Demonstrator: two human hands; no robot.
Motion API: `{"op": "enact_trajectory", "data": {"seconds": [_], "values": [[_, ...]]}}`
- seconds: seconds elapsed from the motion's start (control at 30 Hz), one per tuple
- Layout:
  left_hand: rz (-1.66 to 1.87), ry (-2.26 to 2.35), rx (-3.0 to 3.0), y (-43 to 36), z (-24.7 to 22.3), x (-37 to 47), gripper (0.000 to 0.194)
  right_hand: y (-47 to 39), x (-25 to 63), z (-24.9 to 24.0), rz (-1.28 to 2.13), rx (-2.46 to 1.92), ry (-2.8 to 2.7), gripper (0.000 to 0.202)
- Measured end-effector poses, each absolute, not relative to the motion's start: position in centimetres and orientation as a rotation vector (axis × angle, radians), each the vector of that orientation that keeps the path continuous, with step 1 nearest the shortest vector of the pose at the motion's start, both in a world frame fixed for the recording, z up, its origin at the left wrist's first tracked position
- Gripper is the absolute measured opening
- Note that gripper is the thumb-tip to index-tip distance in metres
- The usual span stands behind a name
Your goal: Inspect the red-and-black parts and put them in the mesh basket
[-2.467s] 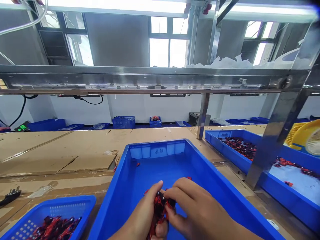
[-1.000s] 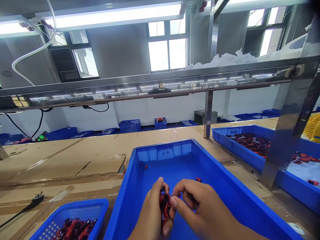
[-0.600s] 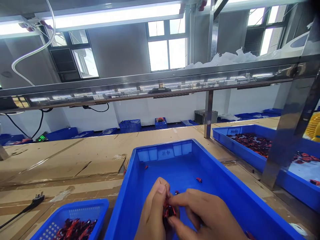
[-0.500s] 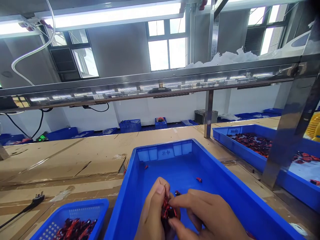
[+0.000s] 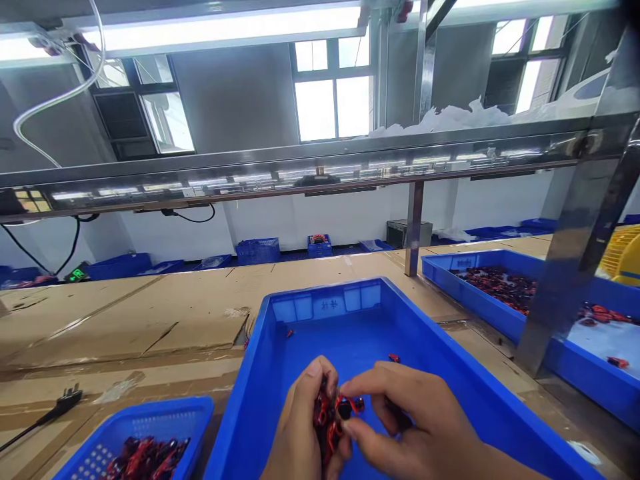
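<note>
Over the large blue tray (image 5: 330, 305), my left hand (image 5: 305, 420) is curled around several small red and black parts (image 5: 326, 427). My right hand (image 5: 405, 420) pinches one red and black piece (image 5: 345, 408) between thumb and forefinger, just right of the left hand. The other right fingers are bent inward, and a dark thing shows under them. Two small red pieces lie on the tray floor, one (image 5: 290, 333) at the far left and one (image 5: 395, 358) beyond the right hand.
A blue basket (image 5: 200, 415) of red and black parts stands at the lower left, near a black plug (image 5: 69, 399). Another blue tray (image 5: 435, 268) with many such parts is at the right, behind a metal post (image 5: 565, 267). A shelf beam (image 5: 280, 175) crosses above.
My right thumb and forefinger have drawn slightly away from the bunch in my left hand, with one piece now between them. The view has shifted a little.
</note>
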State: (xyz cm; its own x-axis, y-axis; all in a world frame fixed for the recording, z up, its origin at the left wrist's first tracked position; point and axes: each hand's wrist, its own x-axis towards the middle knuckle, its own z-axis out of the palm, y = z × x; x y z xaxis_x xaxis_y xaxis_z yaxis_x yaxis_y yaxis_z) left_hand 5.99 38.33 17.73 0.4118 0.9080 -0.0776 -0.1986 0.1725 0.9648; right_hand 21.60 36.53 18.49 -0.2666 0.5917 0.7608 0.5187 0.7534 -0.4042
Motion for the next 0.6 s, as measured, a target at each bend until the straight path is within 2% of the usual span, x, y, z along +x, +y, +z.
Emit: {"op": "enact_trajectory", "data": {"seconds": [0.13, 0.23, 0.3, 0.4, 0.47, 0.53, 0.6], "values": [[0.952, 0.775, 1.118, 38.3, 17.9, 6.0, 0.051, 36.3, 21.5, 18.6, 0.079, -0.821, -1.909, 0.018], [0.955, 0.737, 1.096, 38.3, 17.8, 6.2, 0.06, 36.4, 21.7, 19.0, 0.297, -0.923, -1.829, 0.015], [0.948, 0.68, 1.109, 38.5, 17.5, 6.3, 0.063, 36.7, 22.0, 19.3, 0.732, -1.023, -1.646, 0.008], [0.903, 0.642, 1.183, 38.7, 17.0, 6.4, 0.066, 37.3, 22.4, 19.6, 1.557, -0.938, -1.097, 0.021], [0.87, 0.649, 1.252, 38.7, 16.8, 6.3, 0.067, 37.7, 22.5, 19.5, 1.783, -0.847, -0.903, 0.021], [0.852, 0.687, 1.313, 38.5, 16.7, 6.2, 0.068, 37.9, 22.5, 19.4, 1.622, -0.928, -1.089, 0.018], [0.826, 0.787, 1.333, 38.3, 16.6, 6.1, 0.069, 37.8, 22.4, 19.4, 1.195, -1.069, -1.51, 0.014]]}}
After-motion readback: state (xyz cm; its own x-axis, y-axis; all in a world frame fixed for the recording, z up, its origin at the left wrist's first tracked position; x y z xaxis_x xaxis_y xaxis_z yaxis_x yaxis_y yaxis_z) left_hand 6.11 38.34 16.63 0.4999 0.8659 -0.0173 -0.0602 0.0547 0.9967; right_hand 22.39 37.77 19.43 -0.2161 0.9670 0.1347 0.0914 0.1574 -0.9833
